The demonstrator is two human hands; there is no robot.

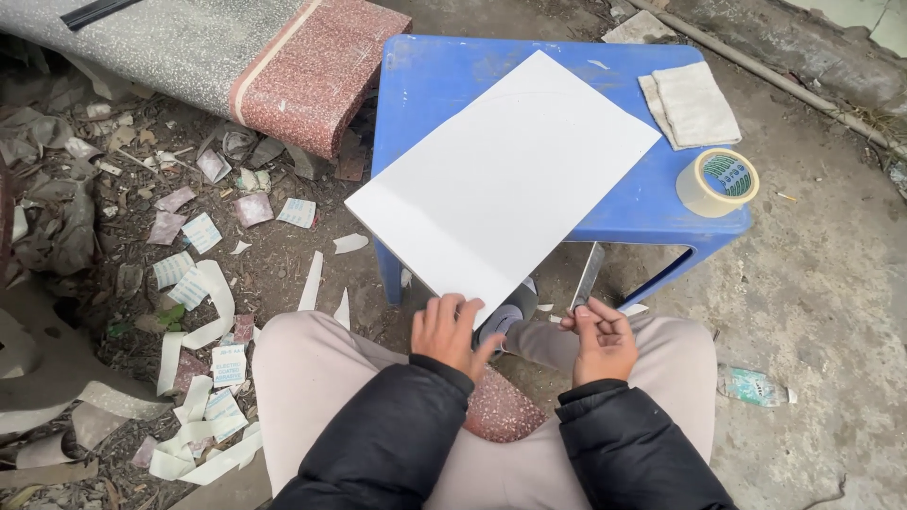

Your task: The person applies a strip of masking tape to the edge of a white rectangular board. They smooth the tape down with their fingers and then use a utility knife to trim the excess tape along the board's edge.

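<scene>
On blue plastic stool (425, 85): flat white sheet (505, 179), L hand (452, 332) fingers pinching near corner; R hand (599, 340) closed round thin metal blade (587, 276); tan tape roll (718, 181) w/ green label, folded cloth (690, 104) beside.

sheet (505, 179) on stool (425, 80); cloth (694, 104), tape roll (718, 181) right of sheet
</scene>
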